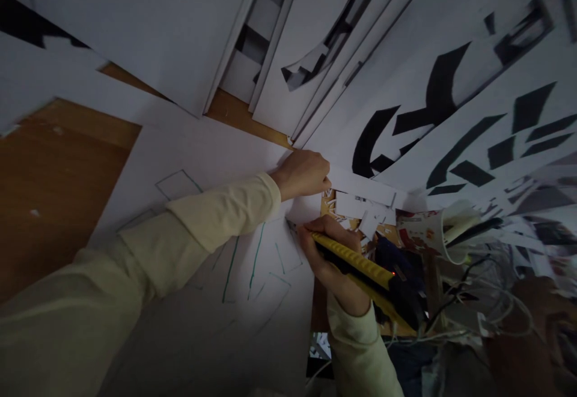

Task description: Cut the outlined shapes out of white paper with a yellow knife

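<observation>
1 left hand (304,173), fisted on board (274,337) | right hand (329,274), gripping yellow cutter (365,264)

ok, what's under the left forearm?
A white sheet, visible on both sides of the sleeve, with green lines drawn on it. Can't see whatever lies directly beneath the sleeve or left hand; those parts are covered.

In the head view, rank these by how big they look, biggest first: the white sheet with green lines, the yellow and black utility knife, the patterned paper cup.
1. White sheet, by far
2. Utility knife, longer than the cup though partly covered by the hand
3. Paper cup
</observation>
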The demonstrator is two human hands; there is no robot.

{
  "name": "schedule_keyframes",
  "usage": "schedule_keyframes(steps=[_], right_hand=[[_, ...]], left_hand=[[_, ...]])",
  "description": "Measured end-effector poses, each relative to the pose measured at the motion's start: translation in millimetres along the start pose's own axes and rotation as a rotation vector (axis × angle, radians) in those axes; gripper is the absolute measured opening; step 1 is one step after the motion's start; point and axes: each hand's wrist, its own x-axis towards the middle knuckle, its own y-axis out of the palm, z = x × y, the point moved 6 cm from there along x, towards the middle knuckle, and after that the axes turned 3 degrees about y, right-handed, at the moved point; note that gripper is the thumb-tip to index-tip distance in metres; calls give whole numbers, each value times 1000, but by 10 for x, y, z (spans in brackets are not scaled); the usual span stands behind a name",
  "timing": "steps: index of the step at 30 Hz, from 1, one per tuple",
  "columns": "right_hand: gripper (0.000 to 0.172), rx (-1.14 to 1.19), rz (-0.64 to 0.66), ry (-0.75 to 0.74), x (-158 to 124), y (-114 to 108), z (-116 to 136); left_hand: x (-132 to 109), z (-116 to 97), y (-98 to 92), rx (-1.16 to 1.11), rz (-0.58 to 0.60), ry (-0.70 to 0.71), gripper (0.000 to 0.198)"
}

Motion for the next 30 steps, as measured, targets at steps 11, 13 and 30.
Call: schedule_keyframes(steps=[11,13,30], right_hand=[[17,-19,50,36,-77,-60,20],[18,-26,46,55,-102,-66,48],[20,-211,-56,132,-333,-234,77]], left_hand=[[-7,1,0,-20,-17,8,37],[-7,4,2,-23,-16,4,36],[-16,-1,6,-46,-13,26,36]])
